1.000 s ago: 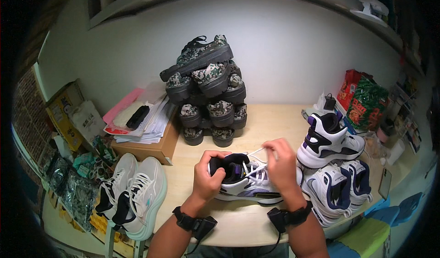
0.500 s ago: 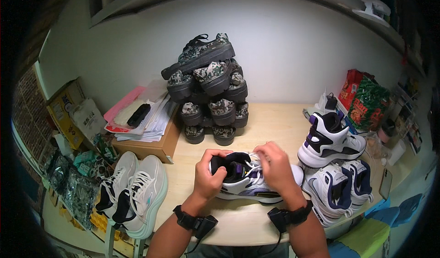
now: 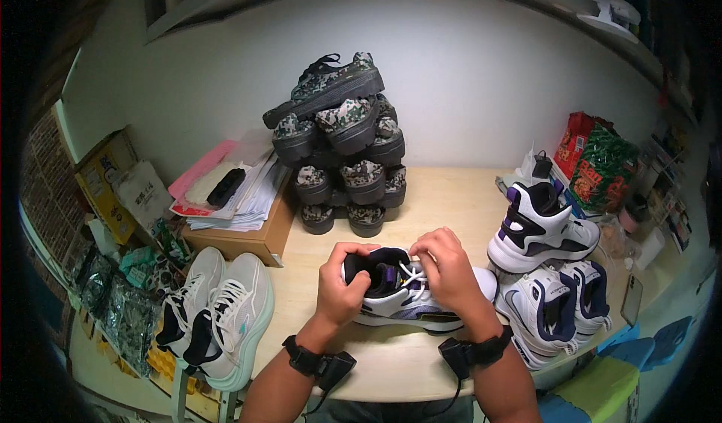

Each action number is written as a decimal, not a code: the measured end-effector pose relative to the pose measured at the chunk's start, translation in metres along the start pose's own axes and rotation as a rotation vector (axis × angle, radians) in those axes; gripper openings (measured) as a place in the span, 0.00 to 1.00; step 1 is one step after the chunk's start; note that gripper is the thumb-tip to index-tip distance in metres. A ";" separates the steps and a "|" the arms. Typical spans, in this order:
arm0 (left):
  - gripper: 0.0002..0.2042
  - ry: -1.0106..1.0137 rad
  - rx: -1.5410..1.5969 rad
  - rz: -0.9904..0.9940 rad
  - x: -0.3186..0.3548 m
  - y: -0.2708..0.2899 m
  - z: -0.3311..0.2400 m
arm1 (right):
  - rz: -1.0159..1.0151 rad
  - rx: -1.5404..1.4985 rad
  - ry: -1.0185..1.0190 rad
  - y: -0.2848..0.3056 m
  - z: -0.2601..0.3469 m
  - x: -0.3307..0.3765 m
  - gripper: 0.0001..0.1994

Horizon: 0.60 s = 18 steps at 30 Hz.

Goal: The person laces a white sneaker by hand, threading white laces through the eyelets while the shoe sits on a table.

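In front of me on the table lies a white sneaker [image 3: 410, 314] with a black and purple lining, its toe pointing right. My left hand [image 3: 342, 284] grips the heel collar, thumb inside the opening. My right hand [image 3: 449, 270] is bent over the laces with its fingertips pinched together on a white shoelace [image 3: 414, 275]. The toe lies partly behind that hand. Just right of it, a white high-top sneaker with purple and black trim [image 3: 538, 227] rests on a pair of white and navy sneakers [image 3: 543, 308].
Camouflage shoes [image 3: 342, 133] are stacked at the back. Papers [image 3: 248, 205] lie on a cardboard box [image 3: 248, 244] at left, behind pale running shoes [image 3: 237, 310]. Snack bags [image 3: 602, 163] stand at back right; a phone [image 3: 632, 300] lies at the right edge.
My right hand has shifted slightly to the left and its fingers have drawn together at the laces. The left hand keeps its hold on the heel.
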<state>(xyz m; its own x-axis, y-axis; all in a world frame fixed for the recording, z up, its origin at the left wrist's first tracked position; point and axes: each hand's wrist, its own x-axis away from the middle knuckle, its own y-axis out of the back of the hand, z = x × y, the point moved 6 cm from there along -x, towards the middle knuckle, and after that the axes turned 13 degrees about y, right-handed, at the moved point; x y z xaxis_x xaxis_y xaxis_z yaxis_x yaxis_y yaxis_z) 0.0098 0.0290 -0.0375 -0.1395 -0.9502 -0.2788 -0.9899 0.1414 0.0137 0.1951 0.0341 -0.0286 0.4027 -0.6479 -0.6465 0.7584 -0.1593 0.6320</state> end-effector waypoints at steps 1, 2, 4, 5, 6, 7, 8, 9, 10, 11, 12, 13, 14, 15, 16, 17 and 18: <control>0.16 0.003 0.000 0.001 0.000 0.000 0.001 | 0.001 -0.001 -0.003 -0.002 0.002 -0.001 0.15; 0.16 -0.013 0.002 0.000 -0.001 -0.001 0.001 | -0.110 -0.007 0.057 -0.001 0.009 -0.004 0.13; 0.16 -0.022 0.002 0.000 -0.001 -0.001 0.001 | -0.217 -0.037 0.153 -0.001 0.019 -0.007 0.07; 0.15 -0.027 0.026 -0.010 -0.001 0.000 0.000 | -0.216 -0.040 0.148 -0.001 0.017 -0.006 0.07; 0.15 -0.031 0.050 -0.019 -0.001 0.001 0.000 | -0.181 -0.066 0.130 -0.004 0.015 -0.005 0.06; 0.15 -0.029 0.050 -0.018 -0.001 0.001 0.001 | -0.147 -0.090 0.116 -0.006 0.012 -0.005 0.06; 0.15 -0.028 0.047 -0.019 -0.001 0.001 0.001 | -0.162 -0.097 0.103 -0.003 0.012 -0.005 0.06; 0.15 -0.028 0.044 -0.019 -0.001 0.001 0.002 | -0.162 -0.098 0.102 -0.001 0.014 -0.005 0.06; 0.15 -0.029 0.043 -0.018 -0.002 0.001 0.002 | -0.218 -0.054 0.051 0.006 0.015 -0.004 0.06; 0.15 -0.028 0.038 -0.016 -0.001 0.001 0.002 | -0.273 -0.009 0.000 0.011 0.013 -0.003 0.05; 0.15 -0.026 0.033 -0.015 -0.001 0.002 0.002 | -0.358 0.059 -0.013 0.019 0.011 -0.002 0.05; 0.15 -0.027 0.032 -0.018 -0.001 0.002 0.003 | -0.357 0.056 -0.011 0.023 0.010 -0.002 0.05; 0.15 -0.036 0.044 -0.018 -0.001 0.002 0.004 | -0.414 0.072 -0.014 0.031 0.009 0.000 0.06; 0.15 -0.045 0.056 -0.019 0.000 0.002 0.005 | -0.470 0.087 -0.017 0.037 0.010 0.001 0.07; 0.15 -0.044 0.058 -0.018 -0.001 0.001 0.005 | -0.448 0.010 -0.072 0.036 0.007 0.001 0.09; 0.15 -0.040 0.052 -0.014 -0.001 0.000 0.004 | -0.447 0.012 -0.073 0.034 0.007 0.001 0.09; 0.15 -0.037 0.047 -0.009 -0.002 -0.001 0.004 | -0.364 0.049 -0.014 0.026 0.012 -0.002 0.09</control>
<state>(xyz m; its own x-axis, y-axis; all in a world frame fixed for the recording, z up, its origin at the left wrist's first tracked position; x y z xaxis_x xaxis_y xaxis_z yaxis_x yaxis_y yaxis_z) 0.0108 0.0315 -0.0409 -0.1286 -0.9406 -0.3143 -0.9886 0.1465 -0.0338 0.2079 0.0224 -0.0056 0.1034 -0.5519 -0.8275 0.8252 -0.4168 0.3811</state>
